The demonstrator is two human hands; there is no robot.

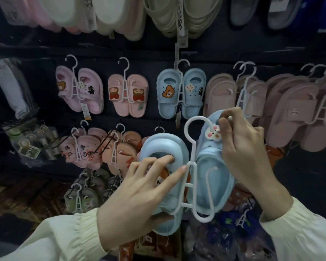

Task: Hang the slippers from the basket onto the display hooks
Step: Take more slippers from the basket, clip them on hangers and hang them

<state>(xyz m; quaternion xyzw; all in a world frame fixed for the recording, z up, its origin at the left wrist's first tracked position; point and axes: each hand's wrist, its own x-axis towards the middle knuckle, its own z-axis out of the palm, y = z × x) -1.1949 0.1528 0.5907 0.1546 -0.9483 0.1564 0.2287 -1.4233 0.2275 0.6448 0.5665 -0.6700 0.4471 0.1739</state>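
On the left of a dark shop wall, a pink pair (79, 89) hangs by its hanger among other children's slippers. Low in the middle, we hold two pale blue slippers fitted on a white hanger (186, 129), in the air in front of the wall and not yet on any display hook. Our left hand (137, 189) grasps the left blue slipper (158, 146), one finger tucked into the hole in its upper and another stretched to the hanger's stem, seemingly to steady the pair. The hanger's curved top stands free between the shoes, ready to catch a hook. Above it hangs a matching blue pair (179, 95), likely its intended neighbour. Our right hand (241, 147) pinches the toe of the right blue slipper (209, 176) beside a bunny charm (213, 132), probably to straighten it. Mauve slippers (297, 117) fill the right.
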